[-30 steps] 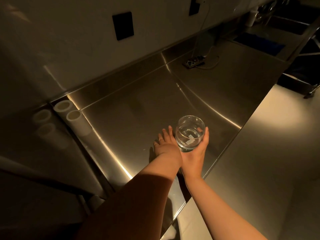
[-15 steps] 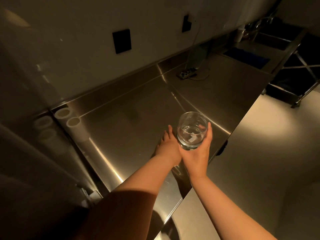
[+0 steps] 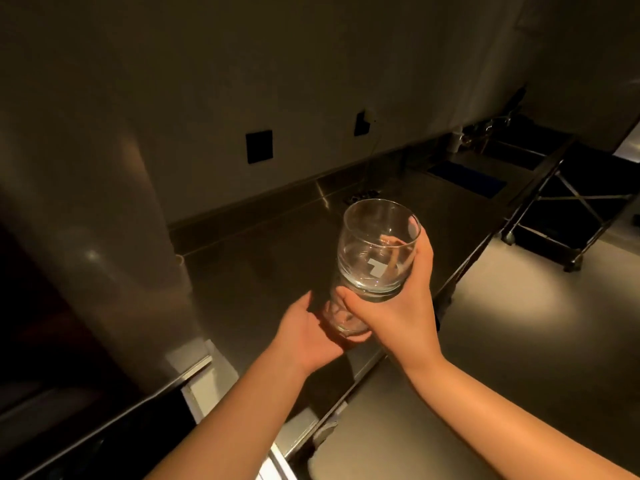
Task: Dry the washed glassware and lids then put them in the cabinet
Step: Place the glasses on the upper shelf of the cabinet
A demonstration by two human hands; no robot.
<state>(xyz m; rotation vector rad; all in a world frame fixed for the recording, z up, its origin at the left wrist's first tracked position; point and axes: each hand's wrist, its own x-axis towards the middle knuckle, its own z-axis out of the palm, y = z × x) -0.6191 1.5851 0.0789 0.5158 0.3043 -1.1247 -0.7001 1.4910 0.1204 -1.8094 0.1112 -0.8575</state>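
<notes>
My left hand (image 3: 308,336) cups what looks like a second glass (image 3: 341,315), fingers curled under it, though it is partly hidden. Just right and above, my right hand (image 3: 403,306) wraps thumb and fingers round the clear glass (image 3: 377,249), held upright over the steel counter (image 3: 263,261). Far right I see a sink (image 3: 512,155).

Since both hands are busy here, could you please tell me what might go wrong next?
1. The right hand grips the upper glass low, so it could tip.
2. The lower glass in the left hand sits close beneath; they could knock.
3. They are above the steel counter; a drop could break them.
</notes>
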